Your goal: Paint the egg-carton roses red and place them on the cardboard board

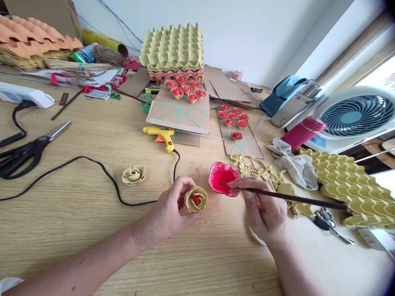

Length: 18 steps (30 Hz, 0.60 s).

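My left hand is closed on a yellowish paper-pulp rose, its centre painted red and its outer petals bare. In my right hand is a long dark paintbrush, slanting down to the left. The brush's tip lies in the small bowl of red paint, just right of the rose. An unpainted rose rests on the table to the left. Behind my right hand, the rim of a round container partly shows.
A yellow glue gun with a black cord lies beyond my left hand. Red roses stand on cardboard pieces farther back. Scissors lie at left; egg-tray scraps, keys, bottles and a fan are at right.
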Each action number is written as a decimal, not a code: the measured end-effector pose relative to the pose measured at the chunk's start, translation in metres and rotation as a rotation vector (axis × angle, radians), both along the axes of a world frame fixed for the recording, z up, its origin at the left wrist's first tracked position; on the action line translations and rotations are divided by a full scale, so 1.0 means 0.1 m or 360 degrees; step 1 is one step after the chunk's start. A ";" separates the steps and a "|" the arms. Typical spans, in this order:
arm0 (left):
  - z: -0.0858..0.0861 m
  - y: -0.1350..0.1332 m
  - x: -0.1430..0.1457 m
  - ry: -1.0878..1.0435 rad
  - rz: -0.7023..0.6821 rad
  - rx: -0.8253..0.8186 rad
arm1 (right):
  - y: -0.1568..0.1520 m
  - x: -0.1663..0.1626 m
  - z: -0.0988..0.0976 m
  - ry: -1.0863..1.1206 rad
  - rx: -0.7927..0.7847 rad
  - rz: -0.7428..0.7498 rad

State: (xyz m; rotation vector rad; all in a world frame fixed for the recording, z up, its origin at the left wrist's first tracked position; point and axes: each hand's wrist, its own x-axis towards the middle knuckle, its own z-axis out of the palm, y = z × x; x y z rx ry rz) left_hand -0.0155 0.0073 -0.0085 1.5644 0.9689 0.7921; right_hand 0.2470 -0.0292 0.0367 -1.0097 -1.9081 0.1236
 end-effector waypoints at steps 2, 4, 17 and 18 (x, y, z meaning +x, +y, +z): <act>-0.03 0.00 0.01 -0.0105 -0.0018 -0.0083 | 0.01 -0.01 0.04 -0.0113 -0.0012 -0.0027; -0.04 0.00 0.01 -0.0176 -0.0049 -0.0126 | 0.01 -0.02 0.08 -0.0190 -0.0041 -0.0028; -0.02 0.07 0.00 -0.0458 -0.0121 -0.0231 | -0.02 -0.02 0.04 -0.0036 -0.0132 -0.0023; 0.00 0.08 0.00 -0.0471 -0.0117 -0.0244 | -0.03 -0.01 0.02 0.0063 -0.0118 -0.0042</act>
